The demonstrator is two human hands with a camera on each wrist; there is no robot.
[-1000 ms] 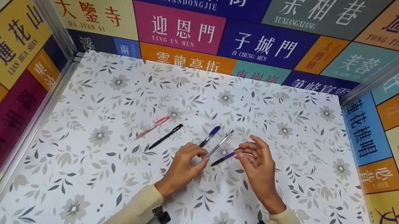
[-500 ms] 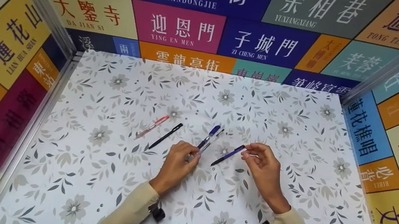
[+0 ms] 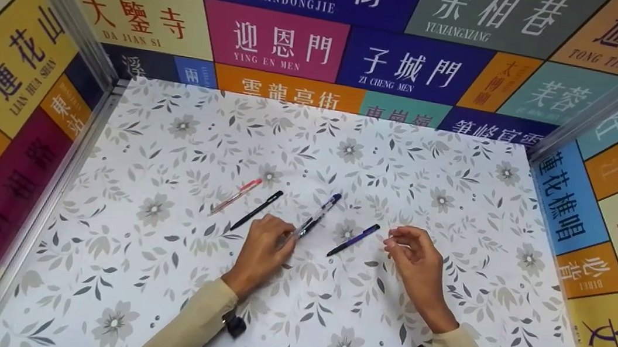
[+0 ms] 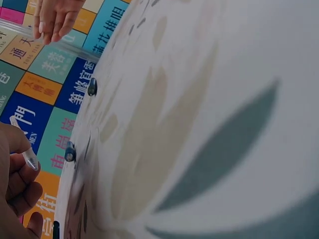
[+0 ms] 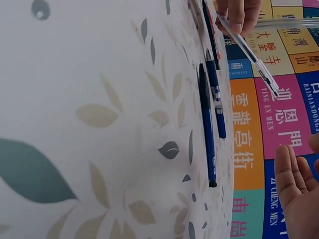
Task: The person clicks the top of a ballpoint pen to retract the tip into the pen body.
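Observation:
My left hand pinches a clear-barrelled pen between thumb and fingers, raised off the table in the right wrist view. In the head view this pen overlaps a capped blue pen lying on the table. My right hand is held to the right of a blue-purple pen with a black tip, its fingers loosely bent around nothing. That pen lies by itself, slanting up to the right. Left of my left hand lie a black pen and a pink-ended clear pen, roughly parallel.
A white floral-patterned cloth covers the table. Panels with large Chinese characters stand along the back and both sides, with metal posts at the corners. A small black camera sits on each wrist.
My left hand has moved left with the clear pen, over the capped blue pen. My right hand has drawn away to the right from the blue-purple pen, which stays on the table.

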